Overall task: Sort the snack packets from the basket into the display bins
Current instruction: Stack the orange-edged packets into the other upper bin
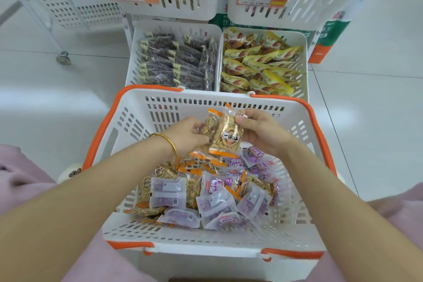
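Right hand (263,130) pinches the orange-edged packet (226,136) by its top corner, left hand (185,135) has fingers curled round its side. Purple packets (168,192) sit just below the fingers.

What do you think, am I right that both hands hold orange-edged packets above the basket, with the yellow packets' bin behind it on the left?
Not quite: the head view shows the yellow packets' bin on the right behind the basket. The left hand and right hand do hold orange-edged packets above it.

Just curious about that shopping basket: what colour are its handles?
Orange handles on a white basket, seen best in the head view.
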The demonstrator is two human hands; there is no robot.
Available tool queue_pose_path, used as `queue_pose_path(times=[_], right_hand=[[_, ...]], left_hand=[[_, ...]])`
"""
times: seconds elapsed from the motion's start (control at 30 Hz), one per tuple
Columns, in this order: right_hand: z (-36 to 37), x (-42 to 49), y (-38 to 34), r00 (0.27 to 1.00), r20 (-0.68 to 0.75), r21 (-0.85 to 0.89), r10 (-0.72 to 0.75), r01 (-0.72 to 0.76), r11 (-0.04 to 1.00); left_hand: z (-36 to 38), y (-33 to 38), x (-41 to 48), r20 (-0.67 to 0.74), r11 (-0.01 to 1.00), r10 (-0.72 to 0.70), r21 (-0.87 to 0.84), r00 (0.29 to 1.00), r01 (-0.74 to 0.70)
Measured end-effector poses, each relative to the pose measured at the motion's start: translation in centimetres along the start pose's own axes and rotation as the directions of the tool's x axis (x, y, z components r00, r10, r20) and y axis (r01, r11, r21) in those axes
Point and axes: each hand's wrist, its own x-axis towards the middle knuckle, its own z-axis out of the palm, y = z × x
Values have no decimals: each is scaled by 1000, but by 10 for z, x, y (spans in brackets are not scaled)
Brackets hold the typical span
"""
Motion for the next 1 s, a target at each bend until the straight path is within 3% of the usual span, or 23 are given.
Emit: queue_pose_path(times=[0.17, 0.3, 0.4, 0.47, 0.53, 0.67, 0.8, 0.87, 0.93, 1.0], right_hand=[[10, -6, -11, 1000, 0, 95, -21, 21, 995], [11, -7, -16, 993, -120, 115, 2, 12, 993], [9, -8, -19, 976, -202, 358, 79, -2, 934], [8, -8, -21, 968, -196, 593, 158, -11, 805], [10, -6, -22, 961, -162, 694, 226, -52, 719], [29, -3, -16, 938, -11, 525, 346, -289, 800], [50, -1, -12, 940, 72, 535, 333, -318, 783], [52, 0, -14, 954, 36, 544, 298, -269, 795], [49, 0, -16, 970, -15, 503, 244, -203, 840], [48, -1, -18, 981, -40, 447, 190, -153, 882]], left_hand=[[-5, 2, -6, -26, 979, 65, -192, 998, -69], [-15, -3, -8, -141, 973, 64, -211, 988, -94], [-22, -7, -9, -303, 976, 134, -124, 943, -179], [-25, -7, -9, -385, 961, 238, -38, 892, -273], [-26, -9, -9, -436, 939, 329, 60, 838, -337], [-24, -10, -8, -496, 884, 459, 166, 738, -438], [-22, -6, -10, -501, 867, 483, 154, 719, -475], [-23, 0, -12, -494, 876, 439, 51, 751, -479], [-24, 4, -12, -488, 863, 264, -266, 832, -430], [-28, 11, -13, -354, 692, 13, -672, 935, -264]])
